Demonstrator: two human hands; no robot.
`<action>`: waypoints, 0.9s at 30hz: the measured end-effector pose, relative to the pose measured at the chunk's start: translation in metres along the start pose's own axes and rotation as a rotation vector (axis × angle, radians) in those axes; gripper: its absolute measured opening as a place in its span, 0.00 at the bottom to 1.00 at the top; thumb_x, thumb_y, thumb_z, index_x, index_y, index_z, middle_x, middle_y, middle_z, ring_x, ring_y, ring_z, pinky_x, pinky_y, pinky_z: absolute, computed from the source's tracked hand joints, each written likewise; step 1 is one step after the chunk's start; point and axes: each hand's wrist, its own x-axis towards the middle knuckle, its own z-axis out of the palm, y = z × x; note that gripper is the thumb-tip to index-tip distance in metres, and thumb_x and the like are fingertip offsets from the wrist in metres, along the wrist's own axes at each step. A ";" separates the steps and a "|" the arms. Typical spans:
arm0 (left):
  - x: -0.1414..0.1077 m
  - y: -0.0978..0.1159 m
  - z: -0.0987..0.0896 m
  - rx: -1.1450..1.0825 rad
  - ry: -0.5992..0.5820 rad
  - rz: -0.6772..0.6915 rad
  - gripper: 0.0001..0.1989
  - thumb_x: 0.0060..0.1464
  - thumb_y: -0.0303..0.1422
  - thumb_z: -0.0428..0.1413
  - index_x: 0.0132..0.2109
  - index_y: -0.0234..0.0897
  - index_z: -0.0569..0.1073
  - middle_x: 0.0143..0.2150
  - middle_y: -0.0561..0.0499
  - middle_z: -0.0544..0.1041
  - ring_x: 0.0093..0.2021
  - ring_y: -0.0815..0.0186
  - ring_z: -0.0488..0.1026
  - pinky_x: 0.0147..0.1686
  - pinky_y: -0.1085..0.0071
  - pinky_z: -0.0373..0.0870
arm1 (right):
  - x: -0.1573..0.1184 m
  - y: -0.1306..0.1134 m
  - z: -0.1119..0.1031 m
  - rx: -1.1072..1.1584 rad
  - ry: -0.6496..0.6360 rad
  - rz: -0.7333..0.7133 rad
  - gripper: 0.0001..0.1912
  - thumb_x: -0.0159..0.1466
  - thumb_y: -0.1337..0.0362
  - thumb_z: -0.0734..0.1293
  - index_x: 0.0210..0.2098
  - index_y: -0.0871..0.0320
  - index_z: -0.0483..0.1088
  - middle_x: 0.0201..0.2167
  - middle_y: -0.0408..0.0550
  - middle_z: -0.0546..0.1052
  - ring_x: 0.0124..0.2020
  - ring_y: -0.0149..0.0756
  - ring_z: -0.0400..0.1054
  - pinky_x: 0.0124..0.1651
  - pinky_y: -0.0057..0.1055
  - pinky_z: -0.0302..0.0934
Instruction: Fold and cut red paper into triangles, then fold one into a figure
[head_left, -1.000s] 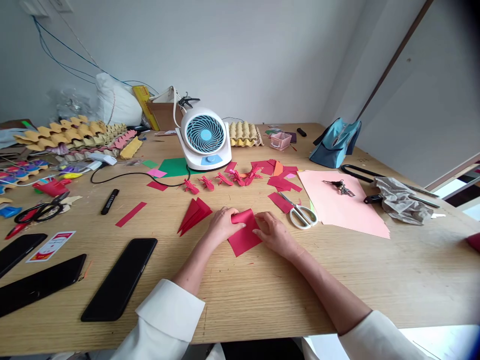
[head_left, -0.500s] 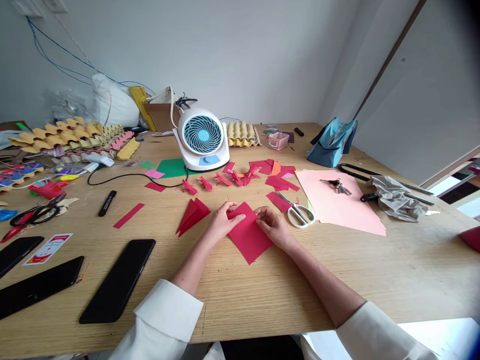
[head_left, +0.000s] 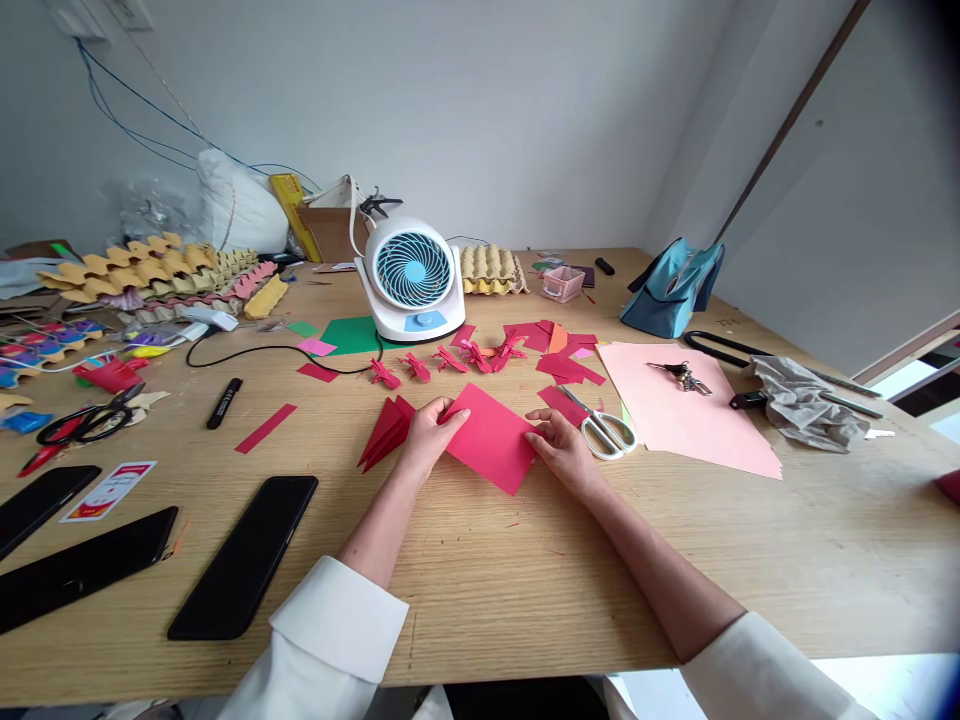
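Between both hands I hold a square of red paper [head_left: 491, 440], flat and tilted above the wooden table. My left hand [head_left: 431, 437] pinches its left corner, thumb on top. The right corner is gripped by my right hand [head_left: 561, 450], with the fingers partly behind the sheet. Folded red paper triangles [head_left: 385, 433] lie just left of my left hand. Beyond the sheet stands a row of small folded red paper figures [head_left: 448, 362]. White-handled scissors [head_left: 609, 435] rest close to my right hand, partly over a red paper scrap [head_left: 562, 403].
A white and blue fan [head_left: 415, 280] stands behind the figures. Pink sheets [head_left: 682, 410] with keys [head_left: 684, 376] lie to the right. On the left are a black marker [head_left: 224, 403], a black phone [head_left: 245, 555] and black-handled scissors [head_left: 90, 422]. A blue bag [head_left: 670, 290] sits at the back right.
The red square has been raised and turned, so its lower corner now points further right. Both hands have moved apart to opposite corners. The whole view has shifted slightly.
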 end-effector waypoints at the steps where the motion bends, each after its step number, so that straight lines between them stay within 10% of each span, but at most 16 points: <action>1: -0.001 0.001 0.000 -0.030 -0.020 -0.006 0.18 0.46 0.44 0.62 0.40 0.35 0.74 0.37 0.49 0.79 0.36 0.63 0.75 0.36 0.69 0.72 | -0.001 -0.002 0.001 0.039 -0.005 0.000 0.19 0.58 0.53 0.68 0.43 0.54 0.63 0.23 0.36 0.66 0.22 0.29 0.60 0.26 0.26 0.56; 13: -0.002 0.004 -0.001 -0.100 -0.006 -0.068 0.28 0.42 0.40 0.67 0.51 0.36 0.75 0.52 0.43 0.78 0.49 0.56 0.76 0.48 0.62 0.74 | -0.005 -0.016 -0.014 0.192 0.015 -0.014 0.16 0.63 0.48 0.64 0.42 0.53 0.68 0.25 0.41 0.70 0.27 0.33 0.68 0.35 0.32 0.65; 27: -0.003 0.002 0.000 -0.224 -0.010 -0.133 0.32 0.41 0.39 0.68 0.54 0.36 0.72 0.58 0.41 0.74 0.55 0.54 0.73 0.53 0.61 0.71 | -0.007 -0.017 -0.021 -0.133 -0.152 -0.219 0.09 0.64 0.58 0.66 0.42 0.54 0.72 0.41 0.49 0.73 0.42 0.38 0.69 0.46 0.37 0.65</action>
